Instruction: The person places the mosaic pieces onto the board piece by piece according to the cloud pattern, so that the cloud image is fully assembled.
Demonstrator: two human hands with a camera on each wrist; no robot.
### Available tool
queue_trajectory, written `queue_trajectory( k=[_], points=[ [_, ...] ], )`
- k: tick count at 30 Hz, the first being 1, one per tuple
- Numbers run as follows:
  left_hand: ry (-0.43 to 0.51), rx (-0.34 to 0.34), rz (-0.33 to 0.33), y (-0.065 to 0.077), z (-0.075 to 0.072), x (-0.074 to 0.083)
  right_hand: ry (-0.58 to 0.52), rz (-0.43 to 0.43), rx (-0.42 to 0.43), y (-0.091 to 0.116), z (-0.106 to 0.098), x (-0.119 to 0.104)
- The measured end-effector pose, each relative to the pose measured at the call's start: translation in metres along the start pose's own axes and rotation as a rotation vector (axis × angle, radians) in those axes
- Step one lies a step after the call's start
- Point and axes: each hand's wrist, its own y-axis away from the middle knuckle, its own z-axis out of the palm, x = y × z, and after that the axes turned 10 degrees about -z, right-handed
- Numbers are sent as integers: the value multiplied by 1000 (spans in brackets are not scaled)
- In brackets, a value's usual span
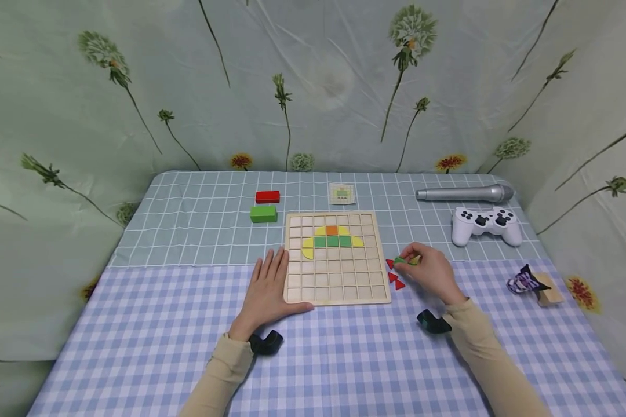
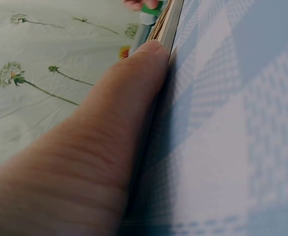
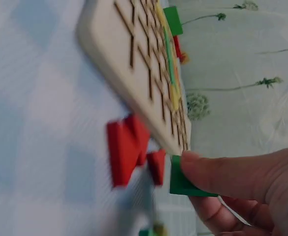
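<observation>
Right hand (image 1: 429, 271) first, as my remote feed shows it: thumb and fingers pinch a green piece (image 3: 177, 179), which sits just off the right side of the wooden grid board (image 1: 334, 281). What matters for any placing, as I judge it, is that the board lies to this hand's left, with its row of 3 green squares (image 1: 332, 241) to the left and a little farther from the person. I can't read a long axis on the pinched piece; the thumb covers much of it. This hand is clearly the nearer of the 2 to it, since the left hand (image 1: 267, 288) is across the board, fingers straight and spread by the left side, its thumb along the near edge, grasping nothing.

What I can see of the piece is plain, flat green with straight edges and a squared corner. Just beside it, 3 red triangles (image 1: 399, 284) lie near the board. A yellow piece (image 1: 415, 260) shows at the right fingers; I cannot tell whether it is held or resting below them. On the board, 1 orange square (image 1: 331, 230) adjoins the green row, and yellow rounded pieces (image 1: 308, 253) flank both.
</observation>
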Motion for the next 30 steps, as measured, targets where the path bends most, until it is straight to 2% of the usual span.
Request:
queue_trajectory(
  k=[3, 10, 14, 22, 30],
  points=[
    [4, 2, 0, 0, 0, -1, -27, -11, 15, -9, 7, -9],
    [9, 8, 1, 0, -1, -1, -116, -73, -67, -31, 35, -42],
    [0, -3, -4, -1, -1, 0, -137, -96, -86, -43, 52, -57],
    [-5, -17, -17, -2, -2, 1, -132, -80, -123, -63, 77, -78],
    [-5, 1, -4, 0, -1, 1, -85, -89, -124, -70, 95, -84]
  ],
)
